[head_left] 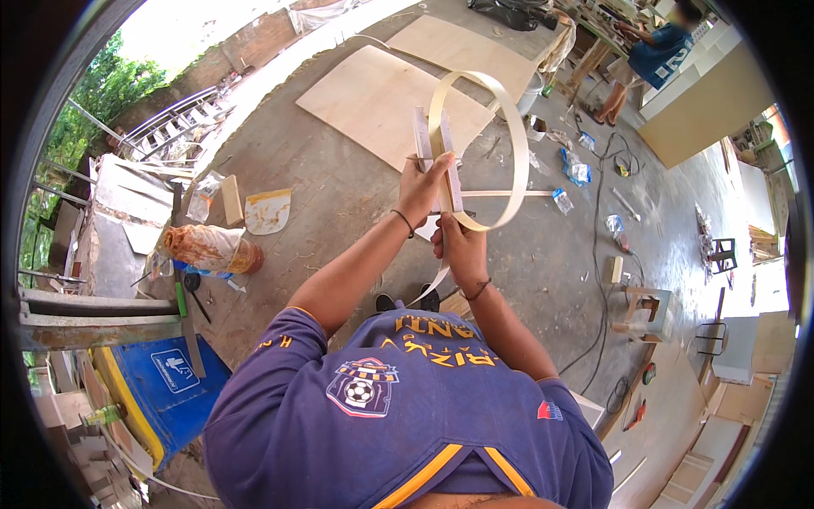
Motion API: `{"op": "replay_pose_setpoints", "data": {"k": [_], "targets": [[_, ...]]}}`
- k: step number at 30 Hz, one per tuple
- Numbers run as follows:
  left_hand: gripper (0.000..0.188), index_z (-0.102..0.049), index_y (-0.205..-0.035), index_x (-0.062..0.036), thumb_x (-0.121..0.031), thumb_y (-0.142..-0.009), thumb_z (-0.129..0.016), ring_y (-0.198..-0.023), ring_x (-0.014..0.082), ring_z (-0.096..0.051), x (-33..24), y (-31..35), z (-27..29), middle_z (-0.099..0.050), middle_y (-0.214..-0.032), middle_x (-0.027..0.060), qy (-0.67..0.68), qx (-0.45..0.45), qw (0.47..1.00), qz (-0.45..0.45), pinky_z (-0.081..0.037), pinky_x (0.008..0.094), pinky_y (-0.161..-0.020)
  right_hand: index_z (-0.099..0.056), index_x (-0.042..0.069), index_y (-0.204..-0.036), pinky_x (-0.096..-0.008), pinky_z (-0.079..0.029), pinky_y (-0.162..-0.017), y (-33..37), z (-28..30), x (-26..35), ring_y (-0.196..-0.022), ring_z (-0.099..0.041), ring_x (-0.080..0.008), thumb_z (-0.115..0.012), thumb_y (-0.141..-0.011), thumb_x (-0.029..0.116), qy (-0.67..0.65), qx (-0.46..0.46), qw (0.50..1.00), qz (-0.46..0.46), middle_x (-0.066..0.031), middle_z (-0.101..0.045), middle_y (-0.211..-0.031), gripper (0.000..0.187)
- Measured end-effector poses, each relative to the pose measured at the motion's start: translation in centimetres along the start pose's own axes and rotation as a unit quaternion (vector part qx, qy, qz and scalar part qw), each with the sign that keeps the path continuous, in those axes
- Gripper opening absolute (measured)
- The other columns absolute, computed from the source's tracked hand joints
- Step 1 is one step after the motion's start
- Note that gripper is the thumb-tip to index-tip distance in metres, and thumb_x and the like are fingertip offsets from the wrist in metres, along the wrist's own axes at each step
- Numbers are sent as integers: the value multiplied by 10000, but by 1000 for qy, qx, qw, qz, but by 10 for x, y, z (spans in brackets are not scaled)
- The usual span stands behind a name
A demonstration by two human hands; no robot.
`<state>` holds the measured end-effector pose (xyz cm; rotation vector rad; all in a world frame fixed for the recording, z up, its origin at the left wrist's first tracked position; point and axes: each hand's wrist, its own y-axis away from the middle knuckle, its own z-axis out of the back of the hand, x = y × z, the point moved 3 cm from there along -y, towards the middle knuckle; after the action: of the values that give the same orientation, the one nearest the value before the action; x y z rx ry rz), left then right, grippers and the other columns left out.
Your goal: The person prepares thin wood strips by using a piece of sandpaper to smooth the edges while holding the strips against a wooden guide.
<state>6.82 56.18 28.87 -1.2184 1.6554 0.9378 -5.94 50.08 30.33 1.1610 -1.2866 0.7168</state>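
In front of my chest, my left hand (421,188) is closed round a narrow pale board (452,185), its thumb pressed on top. A thin cream strip of edge banding (519,161) runs along the board and bends into a wide loop to the right. Just below, my right hand (463,251) is closed on the strip near the board's lower end. Its curled fingers partly hide the grip. A tail of the strip (431,284) hangs beneath my hands toward my shoes.
Large plywood sheets (352,97) lie on the floor ahead. Left are a stained, wrapped container (212,248) and a blue bin (191,394). Cables (599,229) and small plastic packets (577,167) lie to the right. Another person (657,55) stands at a workbench, far right.
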Motion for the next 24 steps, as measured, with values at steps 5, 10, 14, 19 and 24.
{"op": "replay_pose_setpoints", "data": {"k": [5, 10, 14, 19, 24], "targets": [[361, -581, -966, -13, -313, -800, -698, -754, 92, -559, -19, -15, 0, -608, -852, 35, 41, 30, 998, 38, -461, 264, -643, -582, -46, -859, -248, -472, -474, 32, 6, -21, -531, -591, -126, -490, -944, 216, -51, 18, 998, -33, -93, -621, -676, 291], [380, -592, -1018, -3, -304, -807, -689, -792, 101, -559, -1, -22, 8, -614, -880, 31, 43, 36, 998, 39, -454, 266, -693, -590, -46, -824, -240, -434, -437, 15, 9, -8, -473, -548, -109, -504, -925, 222, 32, -14, 999, -41, -74, -593, -618, 299], [407, -589, -1024, 3, -312, -790, -700, -800, 107, -554, 5, -22, 2, -610, -906, 43, 48, -2, 997, 61, -451, 271, -699, -589, -50, -820, -244, -422, -427, -8, 6, -3, -474, -542, -111, -506, -918, 227, -10, -17, 999, -37, -82, -602, -634, 306], [431, -581, -1008, 0, -336, -770, -707, -776, 123, -567, 0, -40, 7, -604, -885, 57, 3, -14, 997, 73, -470, 293, -660, -576, -34, -800, -248, -455, -450, 23, 7, -25, -497, -565, -128, -496, -932, 238, -69, 16, 994, -88, -96, -608, -655, 312], [453, -576, -1010, -10, -370, -768, -703, -769, 144, -580, 39, -50, 41, -598, -891, 52, -77, -104, 989, 76, -486, 331, -654, -574, -28, -805, -252, -437, -444, -13, 5, -7, -475, -532, -127, -516, -927, 245, -56, 4, 998, -43, -64, -576, -622, 304]]}}
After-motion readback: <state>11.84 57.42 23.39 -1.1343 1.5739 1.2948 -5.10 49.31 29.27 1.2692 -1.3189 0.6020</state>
